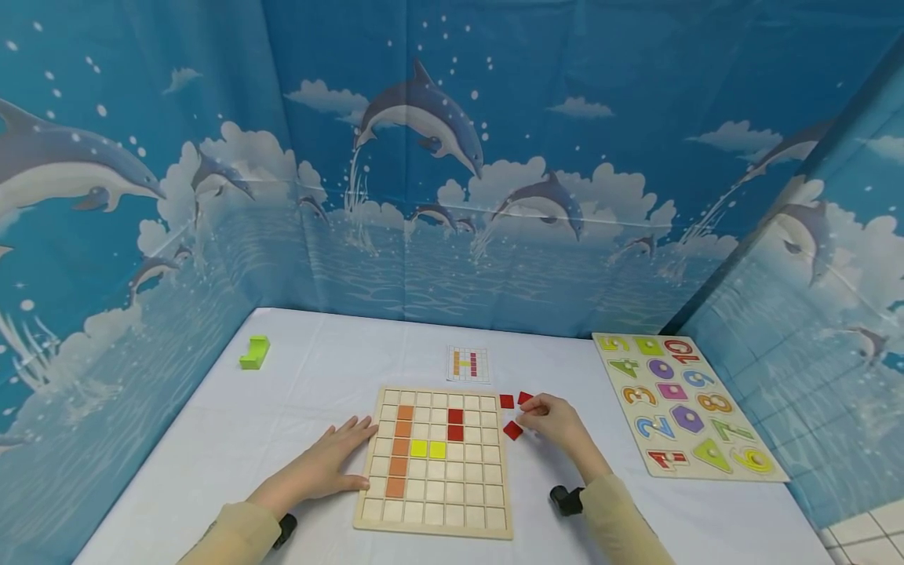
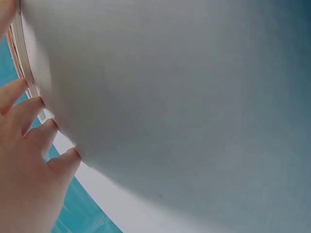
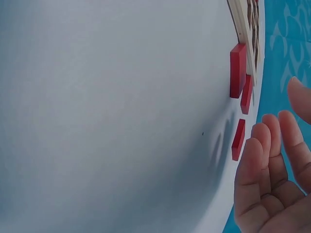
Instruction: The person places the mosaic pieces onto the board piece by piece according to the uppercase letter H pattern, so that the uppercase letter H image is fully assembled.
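A wooden grid board (image 1: 475,475) lies flat on the table. It holds a column of several orange tiles (image 1: 400,447), two yellow tiles (image 1: 437,450) side by side and two red tiles (image 1: 455,417). My left hand (image 1: 321,464) rests at the board's left edge, fingers spread, thumb at its lower side. Right of the board lie three loose red tiles (image 1: 513,430). Over them hovers my right hand (image 1: 558,428); in the right wrist view its fingers are loosely bent, the thumb is apart, and nothing is between them, with the red tiles (image 3: 237,70) beyond the fingertips.
Behind the board lies a small pattern card (image 1: 468,365) with orange, yellow and red squares. A green block (image 1: 255,352) stands at the back left. On the right is a number and shape puzzle board (image 1: 688,408). Dolphin-print curtains (image 1: 452,235) surround the white table (image 1: 318,353).
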Available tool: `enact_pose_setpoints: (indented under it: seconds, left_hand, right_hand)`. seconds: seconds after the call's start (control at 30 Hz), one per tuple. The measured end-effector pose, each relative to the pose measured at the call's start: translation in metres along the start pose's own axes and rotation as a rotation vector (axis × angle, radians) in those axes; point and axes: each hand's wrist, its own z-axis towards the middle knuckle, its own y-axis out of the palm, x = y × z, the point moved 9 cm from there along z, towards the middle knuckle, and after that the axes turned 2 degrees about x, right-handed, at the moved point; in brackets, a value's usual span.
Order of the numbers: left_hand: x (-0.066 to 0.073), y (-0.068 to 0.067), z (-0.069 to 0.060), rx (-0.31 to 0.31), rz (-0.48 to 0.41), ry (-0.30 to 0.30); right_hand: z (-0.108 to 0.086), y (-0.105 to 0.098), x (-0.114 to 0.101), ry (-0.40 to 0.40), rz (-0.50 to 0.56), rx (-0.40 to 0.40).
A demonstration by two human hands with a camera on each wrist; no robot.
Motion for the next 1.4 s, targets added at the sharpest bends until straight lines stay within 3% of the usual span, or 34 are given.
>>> enact_pose_setpoints:
  seconds: [0.47, 0.97, 1.4]
  left_hand:
    - [-0.002, 0.001, -0.002, 0.001, -0.006, 0.001]
    - [-0.002, 0.002, -0.001, 0.004, -0.008, 0.003]
    - [-0.001, 0.001, 0.000, 0.001, -0.005, 0.007]
  right_hand:
    - [0.002, 0.008, 0.003, 0.023, 0.022, -0.028]
    - [0.002, 0.017, -0.002, 0.006, -0.082, -0.068]
    - [0.001, 0.022, -0.001, 0.051, -0.159, -0.037]
